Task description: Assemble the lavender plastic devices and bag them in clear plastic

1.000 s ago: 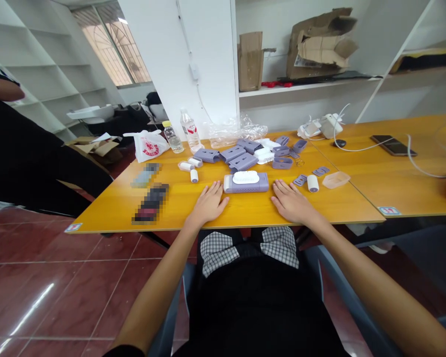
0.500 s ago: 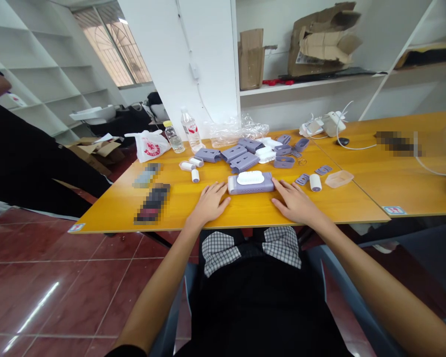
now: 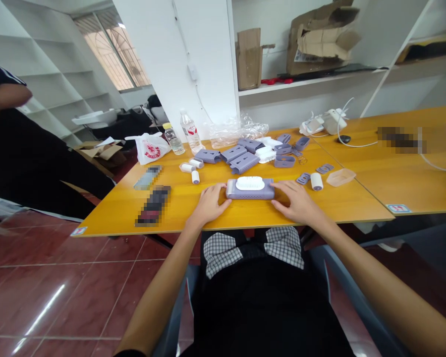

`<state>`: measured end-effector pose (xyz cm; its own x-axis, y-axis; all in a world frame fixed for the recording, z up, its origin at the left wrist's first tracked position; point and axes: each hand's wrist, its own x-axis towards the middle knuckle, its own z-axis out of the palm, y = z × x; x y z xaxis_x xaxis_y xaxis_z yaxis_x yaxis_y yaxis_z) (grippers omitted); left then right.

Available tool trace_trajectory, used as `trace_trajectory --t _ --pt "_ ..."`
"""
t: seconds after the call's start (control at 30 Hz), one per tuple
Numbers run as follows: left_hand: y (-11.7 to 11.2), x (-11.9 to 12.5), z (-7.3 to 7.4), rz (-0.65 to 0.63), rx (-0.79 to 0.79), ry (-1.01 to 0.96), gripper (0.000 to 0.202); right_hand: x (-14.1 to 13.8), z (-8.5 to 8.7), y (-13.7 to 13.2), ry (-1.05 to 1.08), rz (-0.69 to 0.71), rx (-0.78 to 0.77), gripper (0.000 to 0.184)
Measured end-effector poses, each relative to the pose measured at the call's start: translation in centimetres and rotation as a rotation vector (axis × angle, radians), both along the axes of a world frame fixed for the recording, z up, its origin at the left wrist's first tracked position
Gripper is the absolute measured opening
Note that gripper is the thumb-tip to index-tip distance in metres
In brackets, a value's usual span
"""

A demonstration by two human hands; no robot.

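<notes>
A purple plastic casing (image 3: 250, 194) lies lengthwise on the table in front of me, with a white oval slotted piece (image 3: 250, 183) on top of it. My left hand (image 3: 209, 204) is at its left end, fingertips at the back corner and thumb at the front corner. At the opposite end my right hand (image 3: 294, 202) is placed the same way, its fingers and thumb curved round the corners. Behind the casing is a group of purple sleeves (image 3: 244, 162) and white slotted parts (image 3: 265, 154).
White cylinders (image 3: 195, 177) stand to the left; another white cylinder (image 3: 316, 182), flat purple plates (image 3: 304, 178) and a clear tray (image 3: 341, 177) are to the right. Bottles (image 3: 191, 130), a plastic bag (image 3: 151, 148) and chargers (image 3: 334, 121) sit farther back. A person (image 3: 7, 124) stands at left.
The casing has shifted slightly toward me. My fingers, flatter on the table before, now curve around its ends. At left, the standing person's arm has come further into view.
</notes>
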<state>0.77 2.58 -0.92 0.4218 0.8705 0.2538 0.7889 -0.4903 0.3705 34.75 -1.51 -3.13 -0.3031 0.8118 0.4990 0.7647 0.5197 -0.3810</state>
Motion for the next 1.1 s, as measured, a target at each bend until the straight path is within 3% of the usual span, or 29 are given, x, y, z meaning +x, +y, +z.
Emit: trace_trajectory --t 0.17,0.3,0.4,0.53,0.67,0.83,1.1 --pt "0.1 0.0 -0.1 -0.171 0.012 0.065 0.046 0.0 0.1 0.1 0.092 -0.045 -0.010 0.056" --pt "0.2 0.1 -0.2 -0.149 0.024 0.101 0.049 -0.2 0.4 0.3 0.134 -0.026 0.000 0.042" --pt "0.2 0.2 -0.2 -0.129 0.026 0.114 0.049 0.0 1.7 1.3 0.115 0.011 -0.006 0.038" --pt "-0.1 0.3 0.1 -0.121 0.013 0.128 0.048 1.0 4.5 5.7 0.087 -0.036 0.034 0.039" --pt "-0.4 0.4 0.3 -0.103 0.000 0.119 0.055 2.4 6.4 12.7 -0.075 -0.145 -0.082 0.043" --pt "-0.8 0.3 0.5 -0.115 -0.008 0.080 0.069 2.5 5.6 19.1 -0.321 -0.301 -0.182 0.049" --pt "-0.6 -0.1 0.7 -0.240 -0.025 0.153 0.055 -1.1 4.8 24.0 -0.454 -0.312 -0.273 0.053"
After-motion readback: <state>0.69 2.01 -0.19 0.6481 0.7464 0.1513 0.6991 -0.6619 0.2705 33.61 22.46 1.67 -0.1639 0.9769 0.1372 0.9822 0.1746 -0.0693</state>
